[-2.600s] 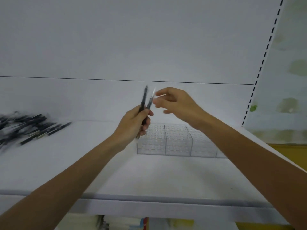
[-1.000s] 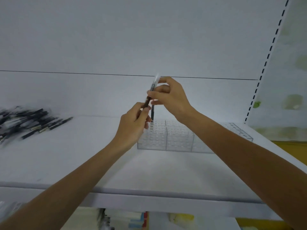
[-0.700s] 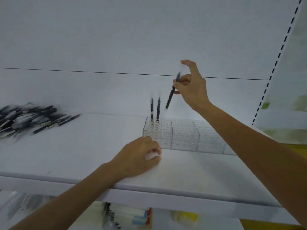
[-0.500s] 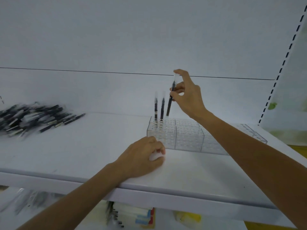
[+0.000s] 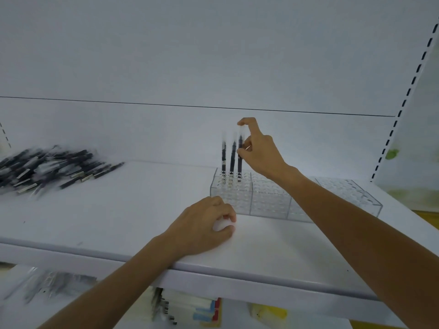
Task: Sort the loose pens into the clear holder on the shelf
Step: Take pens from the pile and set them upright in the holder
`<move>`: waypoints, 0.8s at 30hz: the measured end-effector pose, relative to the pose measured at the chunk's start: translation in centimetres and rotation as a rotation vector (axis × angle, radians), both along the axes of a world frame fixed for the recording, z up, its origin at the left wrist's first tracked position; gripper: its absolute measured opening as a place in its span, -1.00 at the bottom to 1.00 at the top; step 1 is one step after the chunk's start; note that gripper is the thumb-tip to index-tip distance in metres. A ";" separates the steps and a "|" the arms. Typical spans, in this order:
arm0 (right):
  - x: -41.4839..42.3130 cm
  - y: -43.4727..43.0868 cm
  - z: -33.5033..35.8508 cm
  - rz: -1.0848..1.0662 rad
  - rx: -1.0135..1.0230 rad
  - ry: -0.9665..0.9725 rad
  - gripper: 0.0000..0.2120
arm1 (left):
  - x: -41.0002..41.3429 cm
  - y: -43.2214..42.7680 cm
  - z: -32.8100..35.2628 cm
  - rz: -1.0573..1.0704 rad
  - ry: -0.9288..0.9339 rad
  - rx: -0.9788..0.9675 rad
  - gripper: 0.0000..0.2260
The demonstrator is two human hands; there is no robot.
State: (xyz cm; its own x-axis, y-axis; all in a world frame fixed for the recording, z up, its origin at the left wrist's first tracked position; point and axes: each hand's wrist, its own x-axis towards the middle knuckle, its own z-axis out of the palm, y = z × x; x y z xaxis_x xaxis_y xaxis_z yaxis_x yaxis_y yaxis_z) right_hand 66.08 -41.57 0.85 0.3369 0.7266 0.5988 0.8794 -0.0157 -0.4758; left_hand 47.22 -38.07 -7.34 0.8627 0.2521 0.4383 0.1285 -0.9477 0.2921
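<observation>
Clear plastic holder [image 5: 268, 201], gridded with round sockets, on smooth white shelf [image 5: 118, 210]. Three slim dark pens upright in its left rear row. Right hand [image 5: 261, 153] pinches rightmost pen [image 5: 240, 162], forefinger hooked over top. Left hand [image 5: 202, 224] rests on shelf before holder, fingers curled; contents cannot be told. Loose pens [image 5: 47, 167] heaped far left.

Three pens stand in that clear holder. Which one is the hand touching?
The rightmost pen: the right hand holds it, forefinger on its top. The two pens left of it stand free.
</observation>
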 end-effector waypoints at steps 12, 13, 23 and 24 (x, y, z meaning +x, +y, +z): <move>-0.4 -0.5 -2.1 -0.054 -0.051 -0.007 -0.41 | -0.3 -0.4 0.3 0.064 -0.008 -0.061 -0.88; -0.3 -0.7 -2.1 -0.063 -0.050 -0.022 -0.38 | -0.3 -0.3 0.2 0.077 -0.012 -0.071 -0.88; -7.2 0.9 1.5 -0.032 0.232 -0.296 -0.41 | -5.5 2.5 1.6 0.106 -0.085 -0.169 -0.88; -8.9 1.9 1.7 0.004 0.238 -0.293 -0.44 | -7.1 3.4 1.8 0.148 -0.113 -0.174 -0.89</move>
